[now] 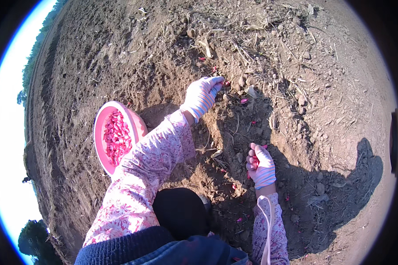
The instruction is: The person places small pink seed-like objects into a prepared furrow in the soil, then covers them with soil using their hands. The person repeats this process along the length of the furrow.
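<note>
My left hand (201, 96), in a striped knit glove with bare fingertips, reaches down to the soil with its fingertips pinched together. Small red-pink seeds (227, 83) lie right at those tips; whether one is between them is unclear. Nearer my body and to the right, my right hand (261, 165), gloved alike, is curled around several pink seeds (255, 161). A pink plastic bowl (99, 142) partly filled with pink seeds (116, 137) rests on the ground left of my left forearm, whose floral sleeve overlaps its lower edge.
Scattered pink seeds (244, 101) dot the furrowed soil (172, 56), among clods and dry stalks (206, 46). A dark rounded shape, perhaps my knee or shoe (181, 212), is below my left forearm. Shadows cover the ground at lower right. Trees (36, 240) edge the field at far left.
</note>
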A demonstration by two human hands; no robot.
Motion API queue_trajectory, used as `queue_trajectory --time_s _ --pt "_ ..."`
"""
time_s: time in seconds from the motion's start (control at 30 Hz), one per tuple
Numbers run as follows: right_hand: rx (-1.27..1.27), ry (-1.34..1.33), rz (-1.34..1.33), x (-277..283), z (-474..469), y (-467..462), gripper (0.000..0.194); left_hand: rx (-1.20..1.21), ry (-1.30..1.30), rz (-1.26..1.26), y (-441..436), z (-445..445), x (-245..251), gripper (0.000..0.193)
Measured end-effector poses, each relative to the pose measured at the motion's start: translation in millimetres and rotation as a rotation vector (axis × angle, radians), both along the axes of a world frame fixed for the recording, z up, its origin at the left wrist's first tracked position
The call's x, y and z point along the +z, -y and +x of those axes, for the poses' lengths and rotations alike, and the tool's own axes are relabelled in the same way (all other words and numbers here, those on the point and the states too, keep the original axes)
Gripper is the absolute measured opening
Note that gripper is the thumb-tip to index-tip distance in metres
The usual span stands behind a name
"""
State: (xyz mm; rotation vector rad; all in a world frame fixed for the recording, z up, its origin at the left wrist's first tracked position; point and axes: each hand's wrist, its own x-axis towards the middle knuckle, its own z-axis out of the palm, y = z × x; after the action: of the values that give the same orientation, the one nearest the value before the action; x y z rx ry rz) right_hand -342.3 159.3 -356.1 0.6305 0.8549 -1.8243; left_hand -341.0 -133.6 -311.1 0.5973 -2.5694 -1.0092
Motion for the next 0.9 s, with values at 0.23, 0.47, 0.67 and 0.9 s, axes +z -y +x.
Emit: queue_trajectory --time_s 0.23,0.47,0.67,0.9 --pt "0.018 -0.047 0.063 0.5 2.0 1.4 0.019 0.263 0.378 -0.435 150.4 -63.7 -29.7 0.025" --pt "0.000 -0.044 0.214 9.2 3.2 11.0 0.019 0.181 0.839 -0.607 174.1 -132.3 -72.2 0.025" --pt "0.020 -0.050 0.212 13.3 -0.1 14.6 0.017 0.109 0.699 -0.555 182.6 -110.9 -66.6 0.029" --pt "0.042 -0.028 0.190 14.3 -0.3 12.8 0.015 0.416 0.214 -0.614 145.4 -13.0 -90.1 0.061"
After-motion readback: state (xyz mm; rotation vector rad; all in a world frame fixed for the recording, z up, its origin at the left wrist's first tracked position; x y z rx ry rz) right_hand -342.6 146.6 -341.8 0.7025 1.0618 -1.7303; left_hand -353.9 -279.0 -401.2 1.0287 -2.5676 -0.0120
